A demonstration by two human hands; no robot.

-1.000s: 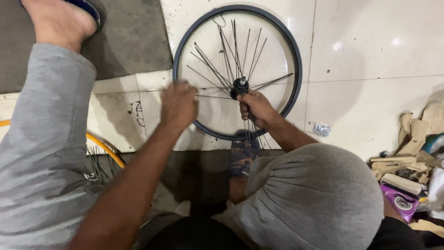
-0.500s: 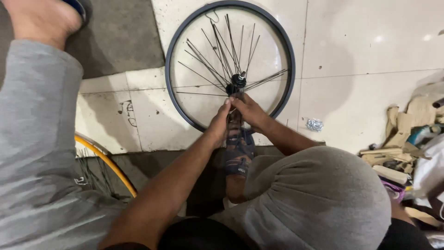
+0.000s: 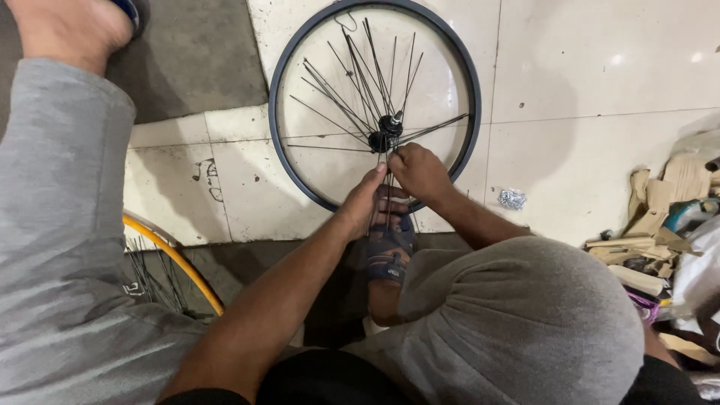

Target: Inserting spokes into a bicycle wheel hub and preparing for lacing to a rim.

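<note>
A black bicycle rim (image 3: 300, 52) lies flat on the pale tiled floor, with a dark hub (image 3: 388, 129) in its middle. Thin loose spokes (image 3: 341, 82) fan out unevenly from the hub. My right hand (image 3: 420, 172) is closed just below the hub, pinching spokes where they leave it. My left hand (image 3: 365, 201) sits right beside it, fingers touching it and curled around a bundle of spokes that runs down toward me. My sandalled foot (image 3: 390, 251) rests under both hands at the rim's near edge.
A second wheel with a yellow rim (image 3: 176, 259) lies at lower left. A crumpled bit of foil (image 3: 513, 199) sits on the tile right of the black rim. Cardboard scraps and clutter (image 3: 660, 225) pile up at the right edge. My other foot (image 3: 67, 30) is at top left.
My left hand has come in from the spokes on the rim's left side to the hub and now meets my right hand. The right hand stayed by the hub.
</note>
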